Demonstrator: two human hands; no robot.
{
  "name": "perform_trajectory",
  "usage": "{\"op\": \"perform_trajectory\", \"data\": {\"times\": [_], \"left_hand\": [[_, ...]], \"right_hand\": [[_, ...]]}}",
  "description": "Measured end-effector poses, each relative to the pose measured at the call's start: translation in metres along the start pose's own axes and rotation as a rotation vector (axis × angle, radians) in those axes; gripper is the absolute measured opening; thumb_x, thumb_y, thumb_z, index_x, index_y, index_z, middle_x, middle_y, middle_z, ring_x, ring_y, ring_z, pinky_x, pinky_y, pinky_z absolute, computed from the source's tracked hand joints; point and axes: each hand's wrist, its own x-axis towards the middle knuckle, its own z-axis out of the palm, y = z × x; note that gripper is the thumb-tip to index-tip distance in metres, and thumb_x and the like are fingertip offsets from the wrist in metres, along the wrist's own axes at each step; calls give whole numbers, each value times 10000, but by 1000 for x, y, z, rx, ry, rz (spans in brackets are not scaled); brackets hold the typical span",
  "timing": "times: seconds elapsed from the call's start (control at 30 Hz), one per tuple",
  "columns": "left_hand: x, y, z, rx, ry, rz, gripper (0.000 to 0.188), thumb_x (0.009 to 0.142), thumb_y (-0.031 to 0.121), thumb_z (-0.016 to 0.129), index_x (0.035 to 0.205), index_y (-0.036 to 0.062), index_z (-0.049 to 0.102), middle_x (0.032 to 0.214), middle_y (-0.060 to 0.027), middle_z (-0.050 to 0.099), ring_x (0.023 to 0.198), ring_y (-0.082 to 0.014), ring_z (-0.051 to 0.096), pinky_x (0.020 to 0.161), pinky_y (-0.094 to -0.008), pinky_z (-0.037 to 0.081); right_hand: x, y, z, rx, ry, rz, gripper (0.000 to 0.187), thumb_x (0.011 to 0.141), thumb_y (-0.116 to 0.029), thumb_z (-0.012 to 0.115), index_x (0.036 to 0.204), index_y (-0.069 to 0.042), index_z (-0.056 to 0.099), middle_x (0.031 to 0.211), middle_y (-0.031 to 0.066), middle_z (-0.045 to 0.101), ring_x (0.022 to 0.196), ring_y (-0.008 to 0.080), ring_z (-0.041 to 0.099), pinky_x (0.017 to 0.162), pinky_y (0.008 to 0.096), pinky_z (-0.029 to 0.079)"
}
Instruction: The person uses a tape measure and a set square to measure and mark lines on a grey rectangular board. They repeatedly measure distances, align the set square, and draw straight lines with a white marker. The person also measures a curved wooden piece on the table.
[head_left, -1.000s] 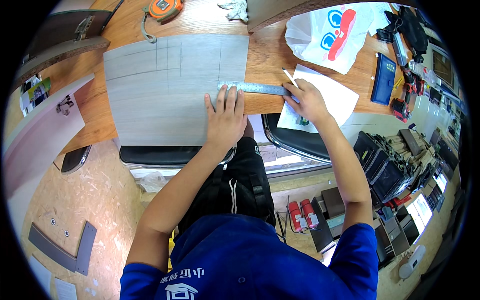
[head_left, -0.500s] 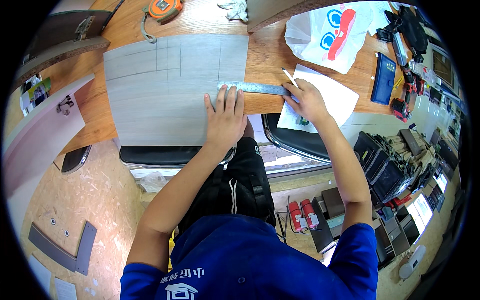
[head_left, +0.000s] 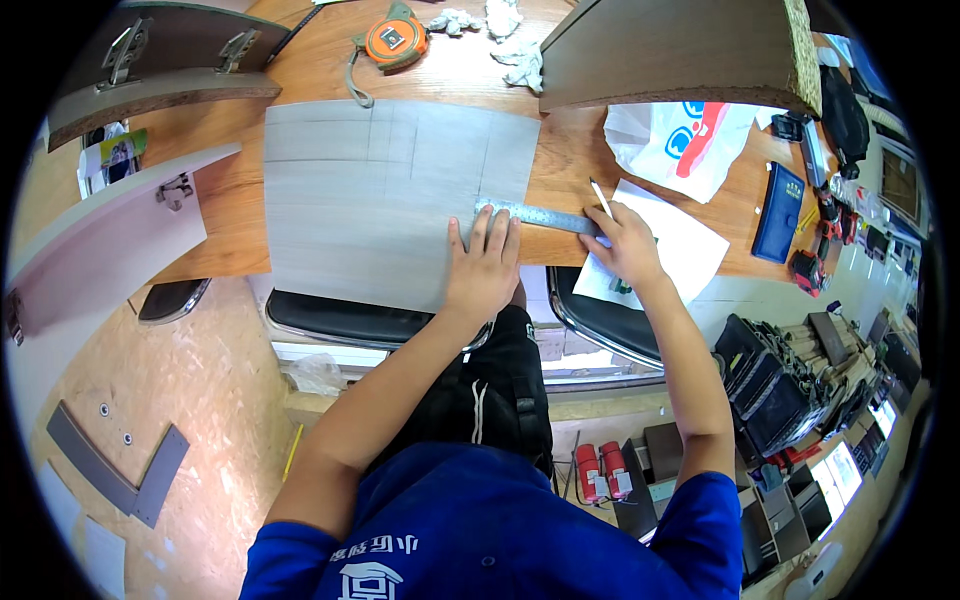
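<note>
Left hand point(head_left: 482, 270) spread flat, silver ruler point(head_left: 550, 217) running rightward from its fingertips to the right hand point(head_left: 630, 246), pinching ruler's end and pencil point(head_left: 601, 196)!

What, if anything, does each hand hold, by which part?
Right hand: metal ruler by its right end, pencil by its near end. Left hand: merely fingertips on the ruler's left end.

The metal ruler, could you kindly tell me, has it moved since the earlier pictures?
No: judged against the grey panel, the metal ruler shows no visible shift; its left end still meets the same pencil line.
</note>
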Motion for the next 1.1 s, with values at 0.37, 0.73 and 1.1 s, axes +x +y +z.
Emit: {"op": "perform_trajectory", "data": {"times": [0.37, 0.73, 1.1], "left_hand": [[3, 6, 9, -32, 31, -10, 571, 847, 246, 649, 1371, 45, 545, 1435, -124, 483, 1414, -333, 377, 1105, -720, 248], [10, 8, 26, -65, 63, 103, 590, 873, 301, 581, 1383, 6, 548, 1504, -179, 442, 1452, -382, 324, 1113, -761, 154], [-17, -1, 18, 61, 97, 13, 598, 930, 306, 533, 1448, 13, 474, 1524, -178, 421, 1470, -363, 301, 1117, -751, 162]], "right_hand": [[3, -5, 10, 41, 18, -30, 370, 820, -247, 769, 1118, -50, 673, 984, 145, 624, 929, 326, 629, 818, 436, 522], [-12, 6, 11, 25, 48, 63, 413, 854, -129, 717, 1240, 0, 650, 1329, 245, 581, 1182, 432, 575, 1015, 454, 467], [7, -9, 32, 84, 24, -27, 440, 853, -144, 731, 1253, 8, 631, 1184, 236, 600, 1039, 417, 599, 912, 455, 492]]}}
